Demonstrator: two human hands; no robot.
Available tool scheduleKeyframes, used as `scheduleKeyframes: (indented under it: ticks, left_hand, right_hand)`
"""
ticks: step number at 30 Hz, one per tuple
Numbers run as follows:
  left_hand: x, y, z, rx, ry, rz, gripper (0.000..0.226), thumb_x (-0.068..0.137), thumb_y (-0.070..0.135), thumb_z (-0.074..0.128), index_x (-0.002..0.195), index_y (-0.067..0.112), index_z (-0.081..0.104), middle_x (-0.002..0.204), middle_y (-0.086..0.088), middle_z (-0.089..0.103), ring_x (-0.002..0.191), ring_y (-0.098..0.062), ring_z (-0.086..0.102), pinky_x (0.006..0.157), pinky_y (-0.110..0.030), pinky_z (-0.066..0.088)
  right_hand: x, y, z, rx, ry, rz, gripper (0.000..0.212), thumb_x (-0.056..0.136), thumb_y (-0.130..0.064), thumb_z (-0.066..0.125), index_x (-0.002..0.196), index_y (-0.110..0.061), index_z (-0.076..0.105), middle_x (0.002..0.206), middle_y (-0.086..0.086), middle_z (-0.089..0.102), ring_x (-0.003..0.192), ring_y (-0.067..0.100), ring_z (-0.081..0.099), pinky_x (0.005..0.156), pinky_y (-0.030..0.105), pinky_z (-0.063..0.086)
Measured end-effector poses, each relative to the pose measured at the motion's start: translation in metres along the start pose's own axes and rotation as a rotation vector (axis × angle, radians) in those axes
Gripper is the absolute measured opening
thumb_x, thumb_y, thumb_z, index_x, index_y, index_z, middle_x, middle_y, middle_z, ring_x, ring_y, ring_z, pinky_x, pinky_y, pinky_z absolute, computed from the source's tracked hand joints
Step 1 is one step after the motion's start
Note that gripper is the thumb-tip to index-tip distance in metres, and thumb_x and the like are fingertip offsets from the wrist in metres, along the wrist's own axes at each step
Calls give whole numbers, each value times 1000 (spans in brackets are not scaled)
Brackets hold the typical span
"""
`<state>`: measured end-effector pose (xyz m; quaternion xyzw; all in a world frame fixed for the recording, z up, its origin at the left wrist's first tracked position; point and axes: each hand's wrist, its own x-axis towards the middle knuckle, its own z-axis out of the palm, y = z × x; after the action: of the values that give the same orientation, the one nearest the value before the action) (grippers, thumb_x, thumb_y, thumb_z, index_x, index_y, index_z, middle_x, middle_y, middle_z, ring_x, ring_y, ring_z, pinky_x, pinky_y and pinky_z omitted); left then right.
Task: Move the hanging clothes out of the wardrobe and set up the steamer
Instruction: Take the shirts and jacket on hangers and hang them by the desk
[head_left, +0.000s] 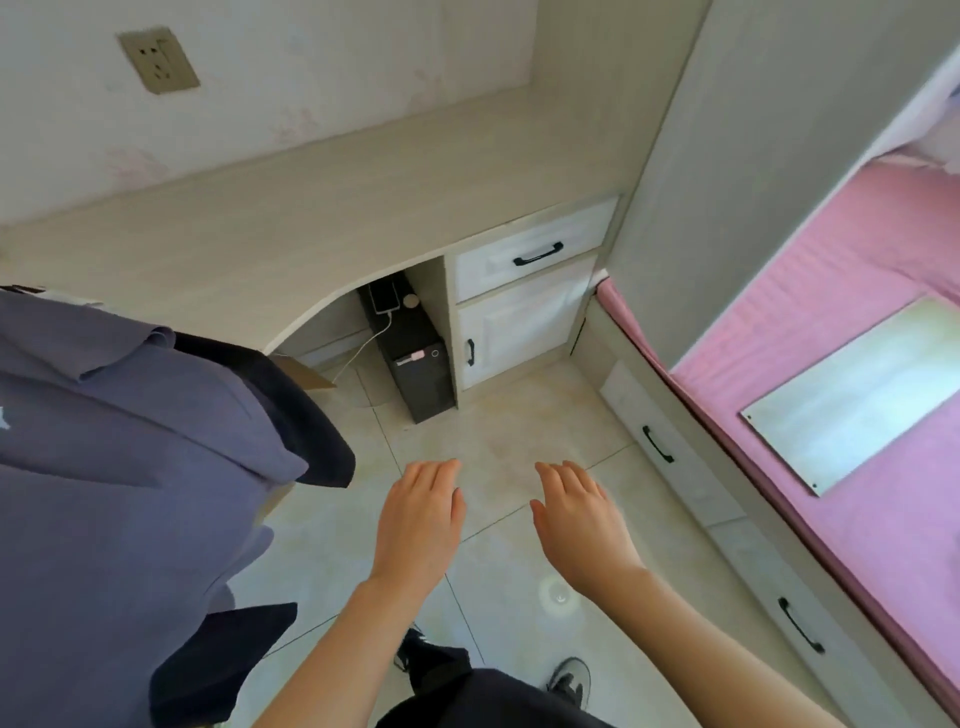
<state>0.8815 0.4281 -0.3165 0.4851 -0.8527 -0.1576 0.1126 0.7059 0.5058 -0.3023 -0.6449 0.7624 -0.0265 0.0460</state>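
Observation:
A purple-blue garment (130, 467) with a dark one (306, 415) beneath it hangs or lies at the left edge of the head view. My left hand (421, 519) and my right hand (582, 519) are stretched out side by side above the tiled floor, palms down, fingers straight, holding nothing. Both hands are to the right of the clothes and apart from them. No steamer and no wardrobe interior are in view.
A pale desk (311, 208) runs along the wall, with a drawer (535, 249) and cupboard door (519, 332) under it. A black computer tower (415, 364) stands below the desk. A bed with a pink sheet (831, 312) is at the right. A wall socket (158, 60) is up left.

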Motion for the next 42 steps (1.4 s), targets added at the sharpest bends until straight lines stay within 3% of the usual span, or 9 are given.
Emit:
scheduleKeyframes:
  ticks: [9, 15, 21, 26, 31, 37, 42]
  left_hand:
    - [10, 171, 70, -48, -73, 271, 35, 96, 22, 49, 129, 11, 55, 120, 0, 62, 114, -19, 53, 95, -33, 47]
    - [24, 263, 99, -67, -102, 431, 43, 92, 29, 37, 124, 10, 59, 116, -1, 64, 110, -21, 55, 91, -35, 49]
    - [57, 324, 120, -83, -109, 529, 33, 91, 20, 53, 122, 10, 60, 116, -2, 64, 112, -22, 56, 93, -35, 47]
    - [103, 365, 133, -98, -111, 565, 32, 90, 18, 56, 121, 10, 61, 116, -1, 64, 112, -19, 54, 93, -32, 45]
    - [168, 400, 142, -94, -108, 589, 32, 91, 17, 56, 122, 9, 60, 116, -3, 64, 112, -21, 54, 96, -34, 44]
    - [265, 436, 145, -46, -89, 591, 32, 93, 19, 50, 123, 10, 58, 116, -3, 63, 109, -20, 53, 97, -35, 45]
    - [335, 467, 139, -51, -31, 599, 35, 95, 19, 47, 128, 8, 54, 120, -3, 60, 111, -19, 50, 96, -31, 43]
  right_hand:
    - [-102, 153, -9, 45, 25, 291, 48, 87, -29, 65, 128, -6, 56, 124, 8, 63, 123, 31, 54, 101, 39, 45]
    - [-145, 228, -20, 95, 72, 453, 46, 88, -24, 64, 127, -2, 54, 124, 11, 62, 125, 34, 52, 100, 42, 45]
    - [-153, 287, -32, 108, 109, 559, 45, 88, -20, 61, 128, -1, 54, 125, 13, 61, 124, 34, 51, 102, 43, 44]
    - [-133, 336, -42, 109, 139, 605, 39, 83, -15, 64, 118, 1, 58, 111, 14, 65, 110, 37, 58, 90, 42, 50]
    - [-89, 388, -54, 111, 149, 631, 39, 82, -15, 66, 118, -1, 58, 111, 14, 66, 112, 37, 58, 87, 43, 52]
    - [-13, 456, -74, 126, 132, 590, 43, 92, -21, 54, 130, -1, 50, 127, 15, 58, 127, 36, 46, 101, 45, 44]
    - [47, 504, -95, 98, 142, 536, 43, 92, -24, 56, 129, -2, 50, 124, 13, 59, 125, 35, 48, 99, 42, 44]
